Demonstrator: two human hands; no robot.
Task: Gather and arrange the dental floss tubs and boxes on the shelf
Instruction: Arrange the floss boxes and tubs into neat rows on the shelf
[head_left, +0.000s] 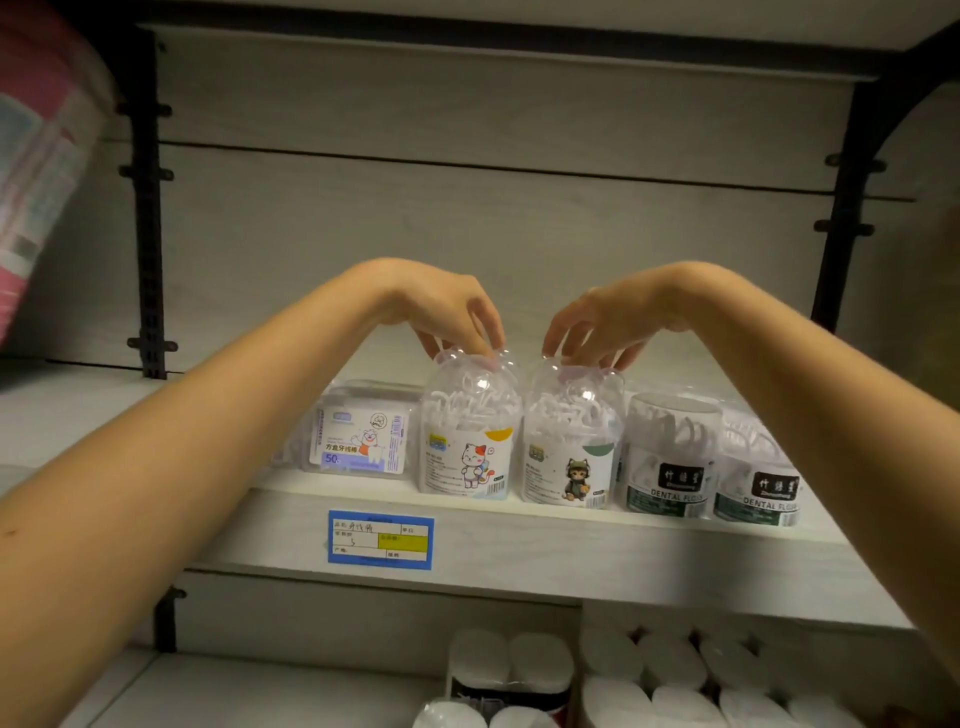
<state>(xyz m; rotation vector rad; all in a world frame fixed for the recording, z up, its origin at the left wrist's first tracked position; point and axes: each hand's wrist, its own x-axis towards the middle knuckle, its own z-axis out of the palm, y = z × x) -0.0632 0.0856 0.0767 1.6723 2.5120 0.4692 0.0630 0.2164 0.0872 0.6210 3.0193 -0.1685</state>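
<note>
Two clear domed floss tubs stand side by side at the shelf's front edge (519, 525). My left hand (447, 306) pinches the top of the cat-label tub (470, 431) with its fingertips. My right hand (608, 322) pinches the top of the tub with a hooded-figure label (569, 441). Left of them lies a flat clear floss box (363, 431) marked 50. To the right stand two cylindrical tubs with dark "DENTAL FLOSS" labels, one (667, 457) beside the hooded-figure tub and one (756, 478) further right.
A blue and yellow price tag (380, 539) is stuck on the shelf's front face. White paper rolls (670, 670) fill the shelf below. Pink packaged goods (36, 156) sit at the upper left. Black shelf uprights (148, 208) flank the back panel.
</note>
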